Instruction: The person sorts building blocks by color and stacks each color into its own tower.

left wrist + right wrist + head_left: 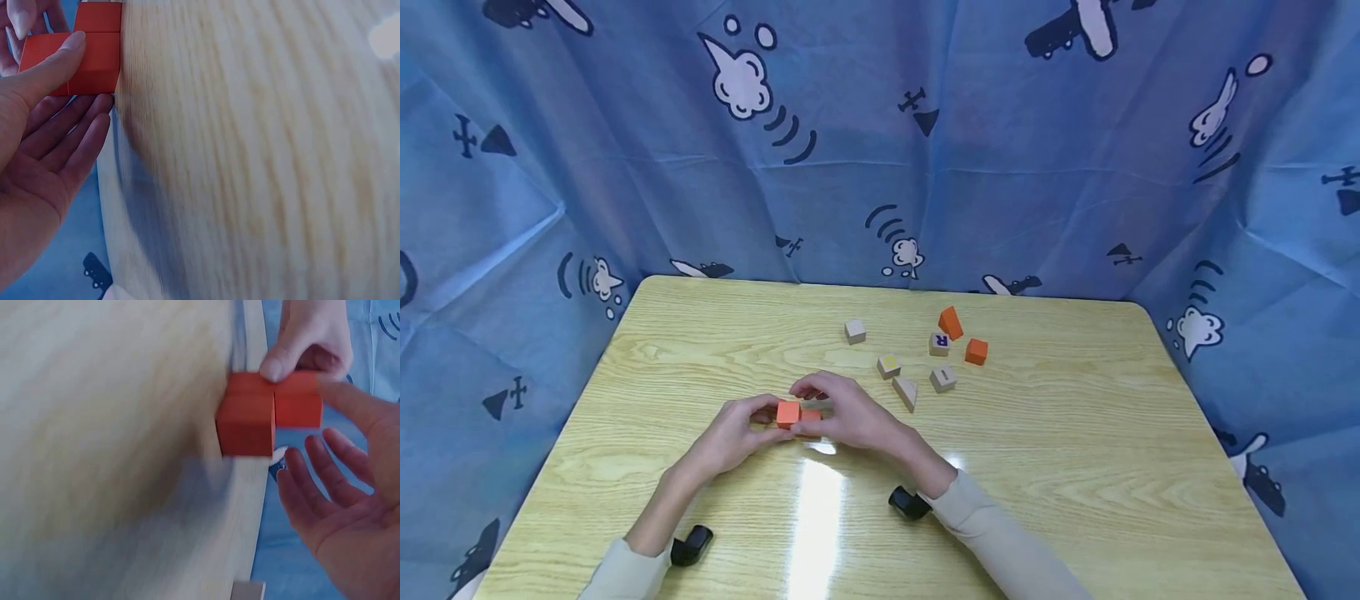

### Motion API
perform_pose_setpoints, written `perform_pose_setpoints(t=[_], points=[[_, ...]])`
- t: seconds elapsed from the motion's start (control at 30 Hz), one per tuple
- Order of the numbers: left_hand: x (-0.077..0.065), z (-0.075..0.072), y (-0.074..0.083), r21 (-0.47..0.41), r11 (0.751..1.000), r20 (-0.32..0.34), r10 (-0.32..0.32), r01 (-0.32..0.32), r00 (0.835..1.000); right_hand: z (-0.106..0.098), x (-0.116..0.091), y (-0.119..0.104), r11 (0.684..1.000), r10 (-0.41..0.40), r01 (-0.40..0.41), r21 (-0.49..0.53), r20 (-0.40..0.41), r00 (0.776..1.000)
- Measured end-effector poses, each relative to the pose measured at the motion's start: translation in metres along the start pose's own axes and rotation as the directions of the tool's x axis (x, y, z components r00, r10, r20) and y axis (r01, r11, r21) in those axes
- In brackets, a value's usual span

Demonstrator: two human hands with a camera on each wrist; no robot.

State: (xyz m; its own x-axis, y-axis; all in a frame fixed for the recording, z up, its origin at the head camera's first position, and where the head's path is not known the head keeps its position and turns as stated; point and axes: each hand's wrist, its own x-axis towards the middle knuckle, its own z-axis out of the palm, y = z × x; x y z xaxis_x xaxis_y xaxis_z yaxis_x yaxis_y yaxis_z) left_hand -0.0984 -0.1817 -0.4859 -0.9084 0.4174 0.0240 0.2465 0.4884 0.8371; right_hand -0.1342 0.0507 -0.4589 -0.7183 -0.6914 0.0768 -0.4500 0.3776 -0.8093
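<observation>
Three orange blocks stand together on the table: two side by side, with a top orange block (788, 414) stacked over the left one. My left hand (733, 433) grips the stack from the left, its thumb (53, 65) laid along the side of the top and lower blocks. The right lower block (245, 428) shows clearly in the right wrist view. My right hand (853, 412) is at the right of the blocks, its thumb (353, 403) right at the top block's edge. Its other fingers (312, 481) are spread loosely, apart from the blocks.
Farther back lie a plain pale cube (855, 332), a yellow-marked cube (888, 367), a triangular wooden block (906, 392), an R cube (939, 344), a cube with a line (943, 379), an orange wedge (951, 322) and an orange cube (977, 352). A blue curtain (850, 167) hangs behind.
</observation>
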Motion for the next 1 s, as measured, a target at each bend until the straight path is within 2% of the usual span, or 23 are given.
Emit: perform_pose_setpoints(t=[0.13,0.4,0.63,0.8,1.0], points=[[0.000,0.000,0.000,-0.002,1.000,-0.013,-0.013,0.013,1.000,-0.014,-0.006,0.003,1.000,0.001,-0.001,-0.012,-0.018,1.000],[-0.001,0.000,-0.001,-0.005,0.999,-0.025,-0.033,0.033,0.999,-0.037,-0.022,0.020,1.000,-0.005,0.002,-0.021,-0.146,0.989],[-0.003,0.000,-0.003,-0.007,0.999,-0.027,-0.033,0.033,0.999,-0.054,-0.036,0.035,0.997,0.003,-0.022,-0.078,-0.235,0.972],[-0.002,0.001,-0.003,-0.019,0.999,-0.029,-0.029,0.028,0.999,-0.068,-0.044,0.043,0.997,-0.009,-0.014,-0.080,-0.282,0.959],[-0.002,0.002,-0.003,-0.036,0.999,-0.019,-0.028,0.027,0.999,-0.085,-0.057,0.056,0.991,0.026,-0.070,-0.113,-0.354,0.935]])
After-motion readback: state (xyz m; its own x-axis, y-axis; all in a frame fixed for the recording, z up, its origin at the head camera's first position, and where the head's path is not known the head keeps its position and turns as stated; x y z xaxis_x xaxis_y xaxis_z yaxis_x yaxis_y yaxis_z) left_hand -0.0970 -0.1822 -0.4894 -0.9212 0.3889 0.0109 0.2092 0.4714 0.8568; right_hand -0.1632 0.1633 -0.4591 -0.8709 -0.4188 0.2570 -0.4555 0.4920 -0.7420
